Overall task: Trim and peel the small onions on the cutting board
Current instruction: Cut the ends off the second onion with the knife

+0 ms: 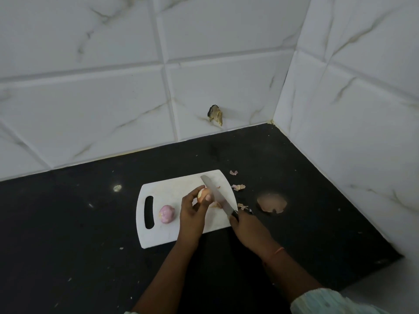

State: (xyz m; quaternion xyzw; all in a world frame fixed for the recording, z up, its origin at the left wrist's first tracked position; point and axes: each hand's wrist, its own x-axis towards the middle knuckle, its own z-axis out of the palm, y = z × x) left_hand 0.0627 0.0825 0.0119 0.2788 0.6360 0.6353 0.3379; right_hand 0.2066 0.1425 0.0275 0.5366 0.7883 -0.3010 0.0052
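One onion [202,193] pinched in left hand [192,214].

Left hand [192,214] pinches a pale onion [202,193] over the middle of the white cutting board [167,234]. Right hand [246,230], at the board's right edge, grips the knife [217,196], blade against that onion. A purple onion [166,213] sits near the board's handle slot. Peel scraps [238,186] lie right of the board on the black tabletop [79,234].
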